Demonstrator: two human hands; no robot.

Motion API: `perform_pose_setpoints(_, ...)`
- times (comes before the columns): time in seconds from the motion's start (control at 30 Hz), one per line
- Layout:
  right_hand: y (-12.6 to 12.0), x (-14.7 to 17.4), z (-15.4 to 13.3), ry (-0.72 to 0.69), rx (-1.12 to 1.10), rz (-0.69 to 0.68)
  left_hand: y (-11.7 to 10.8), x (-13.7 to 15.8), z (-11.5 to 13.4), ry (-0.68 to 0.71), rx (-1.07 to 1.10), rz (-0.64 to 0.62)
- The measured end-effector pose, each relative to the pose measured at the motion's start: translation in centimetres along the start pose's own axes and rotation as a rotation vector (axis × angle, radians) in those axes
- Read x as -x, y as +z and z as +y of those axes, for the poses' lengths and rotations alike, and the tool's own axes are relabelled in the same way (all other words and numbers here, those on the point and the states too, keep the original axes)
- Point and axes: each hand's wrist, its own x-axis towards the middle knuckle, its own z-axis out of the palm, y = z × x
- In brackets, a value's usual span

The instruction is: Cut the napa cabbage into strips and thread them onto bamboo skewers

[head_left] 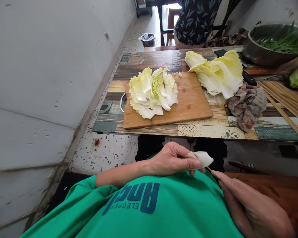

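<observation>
Above my lap, my left hand is closed around a white piece of napa cabbage. A thin wooden skewer runs from the underside of this piece to my right hand, whose fingers pinch it. Much of the skewer is hidden by the cabbage and my fingers. On the table in front, cut napa cabbage leaves lie in overlapping stacks on a wooden cutting board. Larger cabbage leaves rest at the board's right side, partly over its edge.
A crumpled cloth lies right of the leaves, near a dark knife handle. Bundled wooden skewers stretch along the right side. A metal bowl of greens stands behind. Beyond the table is a person; a wall rises at left.
</observation>
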Motion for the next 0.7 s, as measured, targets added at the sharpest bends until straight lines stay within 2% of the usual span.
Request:
perform_pose_setpoints(0.13,-0.3,-1.0,-0.2,0.012,0.001,0.029,-0.1,-0.1,0.0,0.012,0.019,-0.005)
perform_pose_setpoints(0.23,-0.6,0.0,0.8,0.044,-0.004,-0.009,-0.4,0.1,0.5,0.061,0.027,0.069)
perform_pose_setpoints(0.33,-0.6,1.0,1.5,0.048,-0.012,0.011,-0.5,0.3,1.1,0.092,0.021,0.127)
perform_pose_setpoints(0.47,0.4,0.2,1.2,-0.027,-0.059,0.104,0.3,-0.1,0.9,0.059,-0.021,0.004)
perform_pose_setpoints(0.53,0.9,-0.2,1.1,-0.043,-0.062,0.156,0.6,-0.4,0.7,0.084,-0.076,-0.062)
perform_pose_setpoints(0.6,1.2,-0.3,1.6,-0.015,-0.050,0.181,0.3,-0.6,0.9,0.139,-0.146,-0.076)
perform_pose_setpoints(0.63,1.4,-0.1,2.0,0.017,-0.041,0.190,-0.2,-0.7,1.3,0.175,-0.195,-0.043)
perform_pose_setpoints(0.7,1.7,0.3,3.0,0.094,-0.024,0.216,-1.7,-1.1,2.7,0.279,-0.353,0.115)
